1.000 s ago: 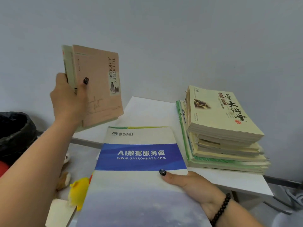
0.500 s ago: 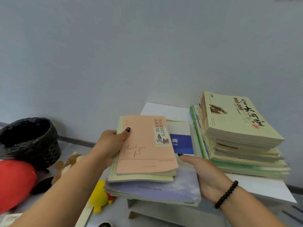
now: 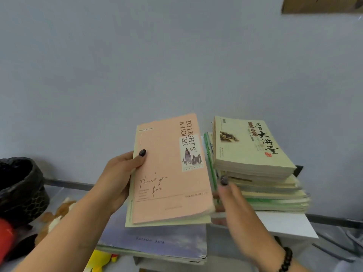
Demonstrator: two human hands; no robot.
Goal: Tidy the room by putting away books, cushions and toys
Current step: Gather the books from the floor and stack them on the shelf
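A pink notebook (image 3: pixel 169 169) lies on a pale green notebook (image 3: pixel 167 222), and both sit on a large blue-grey book (image 3: pixel 157 242). My left hand (image 3: pixel 119 177) grips the left edge of the pink notebook, thumb on its cover. My right hand (image 3: pixel 235 205) is blurred at the right edge of this pile, thumb up, fingers curled round the edge. Just to the right, a tall stack of books (image 3: pixel 249 146) stands on the white table (image 3: pixel 284 224), touching or nearly touching the pile.
A black lined bin (image 3: pixel 19 185) stands on the floor at the left, with a red object (image 3: pixel 5 238) beside it. A brown plush toy (image 3: pixel 57 214) and a yellow toy (image 3: pixel 100 260) lie on the floor below the books. A grey wall is close behind.
My left hand brought the pink and green notebooks down from the air onto the large book. The whole pile has moved right, up against the tall stack.
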